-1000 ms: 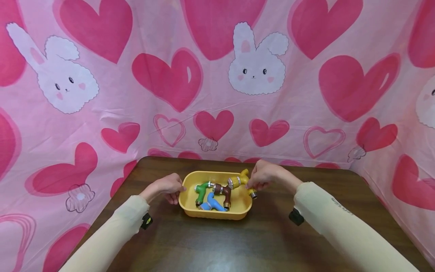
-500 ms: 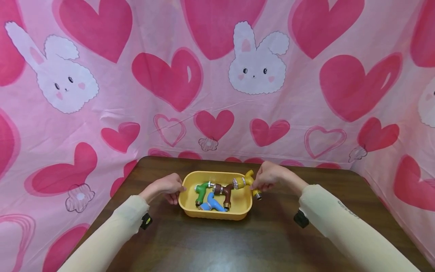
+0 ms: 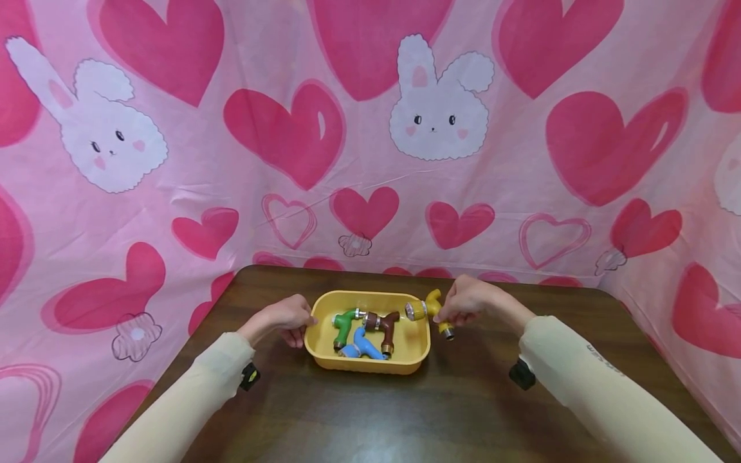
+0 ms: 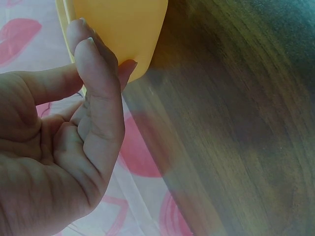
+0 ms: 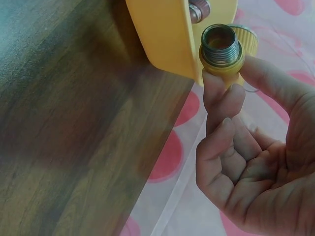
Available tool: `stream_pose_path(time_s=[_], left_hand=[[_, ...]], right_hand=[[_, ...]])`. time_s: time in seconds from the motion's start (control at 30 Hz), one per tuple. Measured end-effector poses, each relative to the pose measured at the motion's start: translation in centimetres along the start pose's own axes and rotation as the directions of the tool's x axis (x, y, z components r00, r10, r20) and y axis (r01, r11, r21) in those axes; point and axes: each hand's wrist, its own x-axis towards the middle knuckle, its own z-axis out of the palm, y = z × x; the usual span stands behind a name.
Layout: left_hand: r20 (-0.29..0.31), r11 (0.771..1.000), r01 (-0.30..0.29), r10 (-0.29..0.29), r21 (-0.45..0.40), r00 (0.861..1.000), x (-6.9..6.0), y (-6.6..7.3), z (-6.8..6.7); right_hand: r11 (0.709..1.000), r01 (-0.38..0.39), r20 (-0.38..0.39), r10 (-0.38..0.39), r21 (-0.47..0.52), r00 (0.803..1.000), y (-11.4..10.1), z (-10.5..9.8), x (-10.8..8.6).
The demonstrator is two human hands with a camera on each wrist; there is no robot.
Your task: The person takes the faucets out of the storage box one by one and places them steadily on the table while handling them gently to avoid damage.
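Note:
A yellow plastic tray (image 3: 367,366) stands on the table, and my left hand (image 3: 287,319) pinches its left rim between thumb and fingers. In the left wrist view the fingers (image 4: 101,73) lie against the outer wall of the tray (image 4: 123,29). My right hand (image 3: 467,301) holds a yellow tap (image 3: 433,307) over the tray's right rim. The right wrist view shows the threaded metal end of the yellow tap (image 5: 220,46) pointing toward the camera. Inside the tray lie a green tap (image 3: 344,328), a brown tap (image 3: 386,331) and a blue tap (image 3: 362,346).
A dark brown wooden table (image 3: 347,418) carries the tray. Behind it and at both sides hangs a pink cloth (image 3: 370,161) printed with hearts and rabbits.
My right hand has moved to the right with the yellow tap, from above the tray's right part to its right rim. The left hand and the tray have stayed in place.

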Motion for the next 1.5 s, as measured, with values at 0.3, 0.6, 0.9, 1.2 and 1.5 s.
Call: stream_pose_path(time_s=[0.3,0.6,0.9,1.2,1.5], left_hand=[[0.002,1.000,0.002,-0.002,0.006,1.000,0.0,0.1,0.0],[0.004,1.000,-0.001,0.001,0.005,1.000,-0.1,0.1,0.1],[0.014,1.000,0.000,0.000,0.005,1.000,-0.1,0.1,0.1],[0.007,1.000,-0.003,0.003,-0.001,1.000,0.1,0.1,0.0],[0.004,1.000,-0.006,0.006,-0.010,1.000,0.1,0.0,0.0]], right_hand=[[0.999,-0.021,-0.004,0.021,0.036,1.000,0.5,-0.3,-0.2],[0.998,-0.029,0.009,0.029,0.059,1.000,0.9,-0.8,-0.4],[0.997,-0.029,0.006,0.029,0.078,1.000,1.9,-1.3,-0.7],[0.997,-0.039,0.004,0.039,0.061,0.999,2.7,-1.3,-1.1],[0.997,-0.014,-0.004,0.014,0.080,1.000,3.4,-1.3,-1.4]])
